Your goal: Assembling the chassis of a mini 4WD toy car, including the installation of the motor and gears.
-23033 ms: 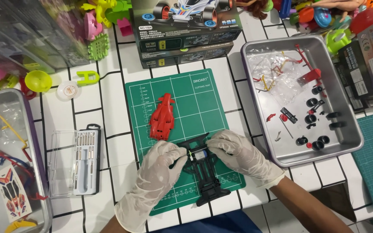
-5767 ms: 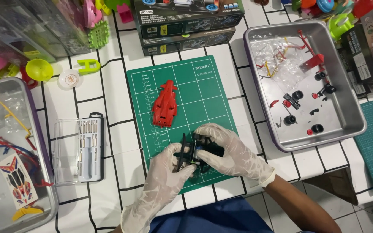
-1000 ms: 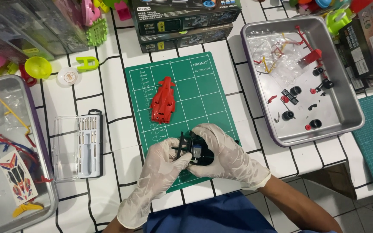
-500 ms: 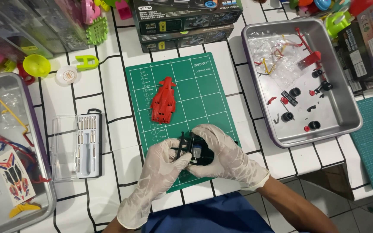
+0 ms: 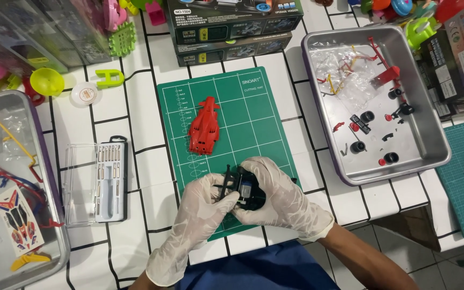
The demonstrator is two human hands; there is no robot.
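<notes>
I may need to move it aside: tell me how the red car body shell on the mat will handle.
The red car body shell looks like thin moulded plastic, so probably light and fairly stiff. It lies flat on the green cutting mat, so unlikely to roll. Its small fins may be fragile.

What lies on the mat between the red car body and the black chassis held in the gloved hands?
Nothing: the head view shows bare green cutting mat between the red car body and the black chassis.

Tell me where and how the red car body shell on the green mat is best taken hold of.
Judging by its shape, grip the red car body shell across its narrower middle, between the flared ends, coming straight down from above. It lies flat and lengthwise on the green cutting mat, both long sides free. The hands, left hand and right hand, are busy with the black chassis below it.
</notes>
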